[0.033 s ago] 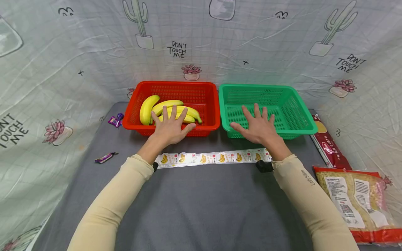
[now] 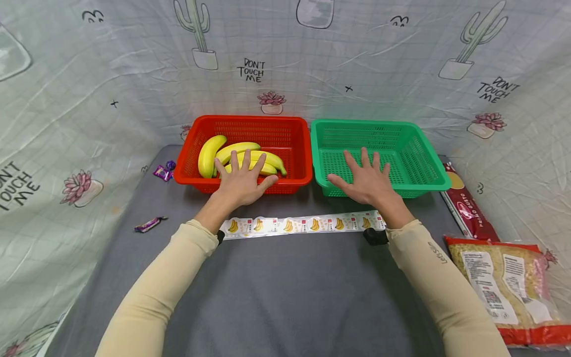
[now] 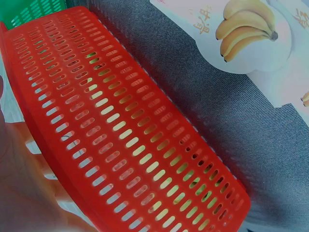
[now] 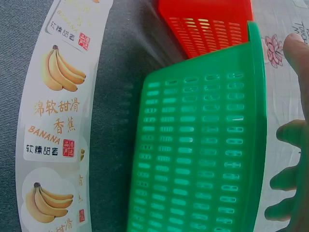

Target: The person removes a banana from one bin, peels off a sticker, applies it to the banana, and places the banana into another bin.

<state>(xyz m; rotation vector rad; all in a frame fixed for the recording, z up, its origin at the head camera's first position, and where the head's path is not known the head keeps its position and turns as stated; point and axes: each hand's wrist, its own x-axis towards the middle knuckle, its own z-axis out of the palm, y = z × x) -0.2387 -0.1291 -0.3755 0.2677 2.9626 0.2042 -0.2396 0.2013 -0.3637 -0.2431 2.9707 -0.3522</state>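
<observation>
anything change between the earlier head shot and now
Nothing has visibly changed. The left hand still lies flat with fingers spread over the near rim of the red basket, above the bananas. The right hand still lies spread over the near rim of the green basket. The sticker strip stays across the grey cloth between the wrists.

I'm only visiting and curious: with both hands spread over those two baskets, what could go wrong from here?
The sticker strip lies loose under both wrists, so a sleeve might drag or crumple it. The left hand rests on the red basket rim above the bananas; pressing down could tip the basket. The right hand on the light green basket could push it backward.
</observation>
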